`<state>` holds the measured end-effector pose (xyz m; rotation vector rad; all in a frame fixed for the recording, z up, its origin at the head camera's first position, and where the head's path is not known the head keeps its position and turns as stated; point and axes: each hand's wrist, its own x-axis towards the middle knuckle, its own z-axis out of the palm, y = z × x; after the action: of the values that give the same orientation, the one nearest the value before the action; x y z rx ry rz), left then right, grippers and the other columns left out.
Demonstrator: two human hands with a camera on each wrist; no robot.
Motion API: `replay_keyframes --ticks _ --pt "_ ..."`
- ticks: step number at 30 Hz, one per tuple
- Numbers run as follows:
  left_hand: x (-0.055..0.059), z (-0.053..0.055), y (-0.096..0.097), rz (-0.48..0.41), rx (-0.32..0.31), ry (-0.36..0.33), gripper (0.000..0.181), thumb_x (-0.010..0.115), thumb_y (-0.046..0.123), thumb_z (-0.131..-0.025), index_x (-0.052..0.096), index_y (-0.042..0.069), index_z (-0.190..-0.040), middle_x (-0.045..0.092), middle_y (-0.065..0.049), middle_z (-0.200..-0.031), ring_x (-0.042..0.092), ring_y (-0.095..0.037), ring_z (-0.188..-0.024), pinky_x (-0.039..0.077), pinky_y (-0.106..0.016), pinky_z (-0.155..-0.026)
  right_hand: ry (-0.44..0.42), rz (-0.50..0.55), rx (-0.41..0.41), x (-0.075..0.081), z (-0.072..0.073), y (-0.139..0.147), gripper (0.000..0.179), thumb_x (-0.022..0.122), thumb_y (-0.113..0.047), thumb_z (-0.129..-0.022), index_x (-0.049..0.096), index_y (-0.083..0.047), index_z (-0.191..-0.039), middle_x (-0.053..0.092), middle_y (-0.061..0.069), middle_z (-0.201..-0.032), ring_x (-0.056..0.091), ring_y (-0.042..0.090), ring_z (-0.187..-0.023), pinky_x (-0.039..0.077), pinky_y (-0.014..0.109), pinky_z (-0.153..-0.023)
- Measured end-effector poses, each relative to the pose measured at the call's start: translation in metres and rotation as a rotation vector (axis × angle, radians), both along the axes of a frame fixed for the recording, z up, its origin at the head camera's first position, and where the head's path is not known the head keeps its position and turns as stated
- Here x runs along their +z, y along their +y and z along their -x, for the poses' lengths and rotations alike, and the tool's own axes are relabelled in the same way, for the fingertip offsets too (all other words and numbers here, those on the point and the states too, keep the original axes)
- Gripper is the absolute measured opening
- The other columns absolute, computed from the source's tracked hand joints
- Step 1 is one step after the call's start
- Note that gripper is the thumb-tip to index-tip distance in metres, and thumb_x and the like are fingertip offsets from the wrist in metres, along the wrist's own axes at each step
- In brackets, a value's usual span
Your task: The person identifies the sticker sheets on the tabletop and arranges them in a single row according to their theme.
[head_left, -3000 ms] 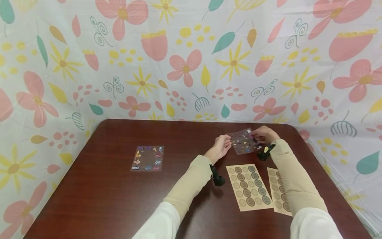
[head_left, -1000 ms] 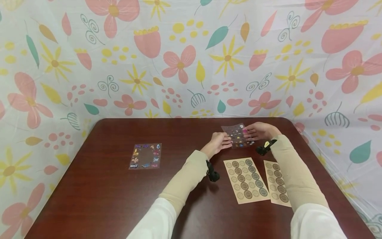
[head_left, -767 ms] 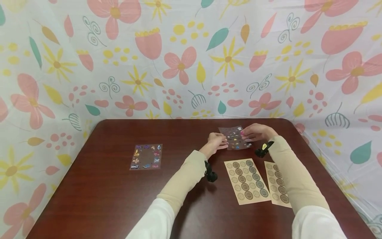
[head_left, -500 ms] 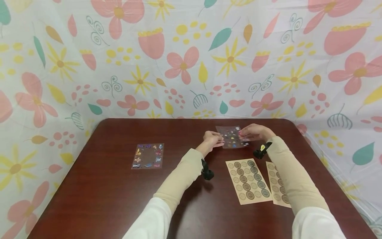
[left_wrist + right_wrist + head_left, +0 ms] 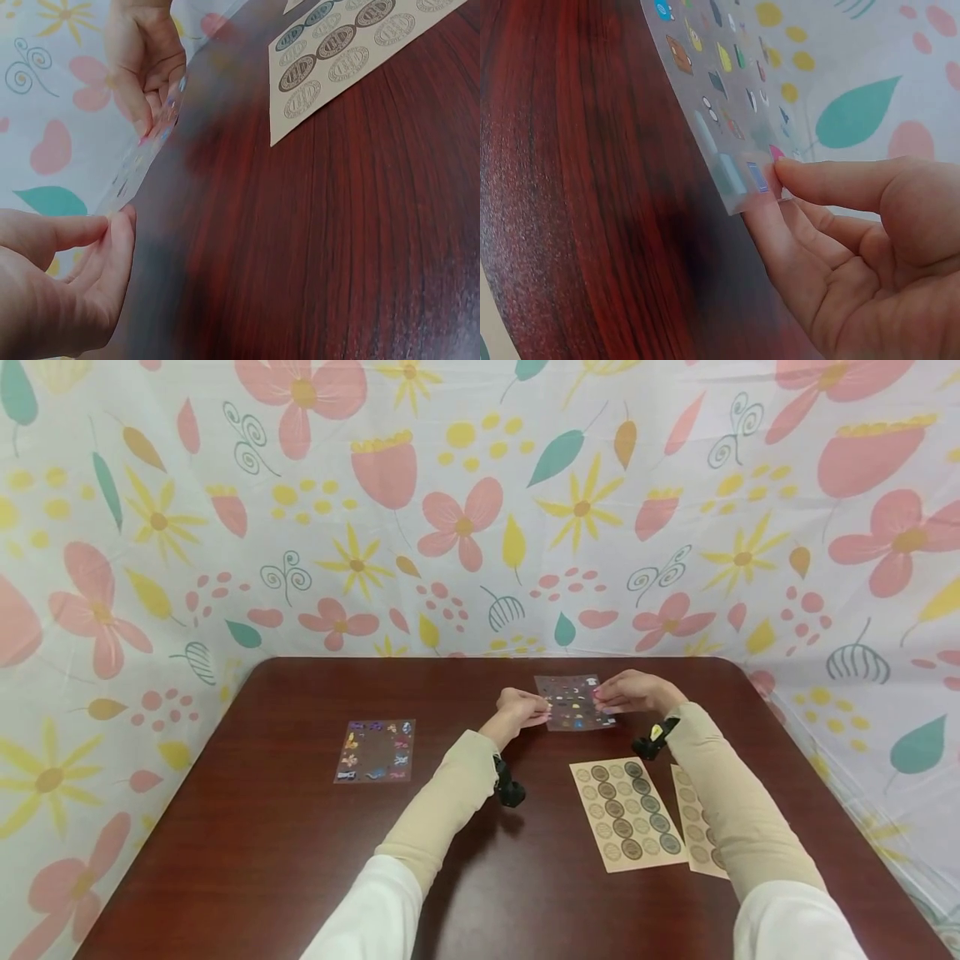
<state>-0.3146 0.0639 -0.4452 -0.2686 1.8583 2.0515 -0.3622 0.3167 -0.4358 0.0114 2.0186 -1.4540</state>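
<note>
Fingers on the left hand are pinching one side edge of a clear, rectangular plastic sheet dotted with tiny colourful stickers, thumb against fingertip. Right hand has the opposite side, near a corner, thumb on one face and fingers behind. So yeah, both hands are gripping it, and it's tilted up above the far right part of a glossy reddish-brown wood-grain bench.

Handling-wise, I'd guess it weighs next to nothing. Looks thin and bendy but springy, so a grip on one side only would probably let it flop. It's shiny too, so maybe a bit slippery. I'd stick to the plain margins like these hands do, as pressing on the stickers could lift or crease them.

Nearer the person is a tan paper sheet with rows of round brown and grey seals, and off to the left lies another clear sheet with stickers round its border.
</note>
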Motion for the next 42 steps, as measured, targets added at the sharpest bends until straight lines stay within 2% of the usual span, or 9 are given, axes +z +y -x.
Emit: replay_keyframes --ticks 11,17,21,25,32,35,39,42 --pt "0.001 0.004 -0.012 -0.001 -0.006 -0.008 0.021 0.065 -0.003 -0.088 0.068 -0.009 -0.107 0.069 -0.023 -0.111 0.071 -0.029 -0.097 0.061 -0.031 -0.079 0.013 0.002 0.019 0.002 0.002 -0.010 0.043 0.048 -0.004 -0.100 0.036 0.020 -0.134 0.070 -0.002 -0.087 0.069 0.008 -0.084 0.058 0.024 -0.083" --pt "-0.001 0.005 -0.021 0.029 0.000 -0.017 0.019 0.067 0.000 -0.087 0.069 -0.006 -0.106 0.071 -0.020 -0.108 0.072 -0.023 -0.085 0.061 -0.030 -0.077 0.018 0.024 0.034 0.003 0.001 -0.018 0.045 0.048 -0.004 -0.100 0.034 0.020 -0.136 0.069 -0.003 -0.090 0.068 0.008 -0.086 0.057 0.023 -0.085" --pt "0.000 0.005 -0.027 0.044 0.002 -0.001 0.019 0.067 0.002 -0.088 0.070 -0.005 -0.106 0.071 -0.020 -0.107 0.072 -0.022 -0.084 0.061 -0.031 -0.078 0.031 0.040 0.043 0.004 0.001 -0.023 0.044 0.046 -0.003 -0.100 0.034 0.021 -0.135 0.068 -0.002 -0.090 0.067 0.008 -0.085 0.057 0.022 -0.084" --pt "0.001 0.005 -0.035 0.047 -0.007 -0.005 0.020 0.068 0.003 -0.088 0.071 -0.003 -0.107 0.071 -0.020 -0.107 0.073 -0.022 -0.084 0.061 -0.030 -0.078 0.032 0.050 0.042 0.004 0.001 -0.026 0.039 0.044 -0.003 -0.101 0.038 0.020 -0.132 0.068 -0.002 -0.088 0.067 0.008 -0.085 0.058 0.023 -0.083" --pt "0.004 0.007 -0.045 0.026 -0.039 -0.012 0.022 0.067 0.002 -0.089 0.070 -0.005 -0.110 0.070 -0.022 -0.109 0.071 -0.015 -0.071 0.061 -0.030 -0.079 0.025 0.069 0.039 0.001 0.002 -0.030 0.033 0.044 -0.004 -0.102 0.045 0.016 -0.128 0.069 -0.001 -0.088 0.068 0.010 -0.084 0.058 0.025 -0.084" --pt "0.006 0.007 -0.049 0.027 -0.048 -0.016 0.023 0.066 0.002 -0.090 0.069 -0.005 -0.111 0.070 -0.021 -0.110 0.071 -0.016 -0.074 0.060 -0.031 -0.081 0.029 0.071 0.046 0.000 0.003 -0.032 0.032 0.044 -0.004 -0.101 0.046 0.016 -0.126 0.070 0.000 -0.088 0.068 0.011 -0.084 0.058 0.027 -0.085" --pt "0.006 0.009 -0.054 0.020 -0.059 -0.035 0.024 0.065 0.002 -0.090 0.068 -0.006 -0.113 0.069 -0.020 -0.111 0.072 -0.022 -0.086 0.059 -0.032 -0.085 0.020 0.061 0.048 0.001 0.004 -0.036 0.036 0.044 -0.004 -0.101 0.042 0.017 -0.130 0.069 0.001 -0.089 0.068 0.011 -0.085 0.058 0.028 -0.085" --pt "0.006 0.011 -0.056 0.018 -0.061 -0.043 0.025 0.064 0.001 -0.090 0.067 -0.006 -0.114 0.069 -0.020 -0.112 0.071 -0.022 -0.089 0.059 -0.032 -0.086 0.017 0.051 0.050 0.003 0.003 -0.039 0.038 0.044 -0.005 -0.102 0.041 0.018 -0.132 0.068 0.001 -0.089 0.068 0.011 -0.085 0.059 0.028 -0.085"
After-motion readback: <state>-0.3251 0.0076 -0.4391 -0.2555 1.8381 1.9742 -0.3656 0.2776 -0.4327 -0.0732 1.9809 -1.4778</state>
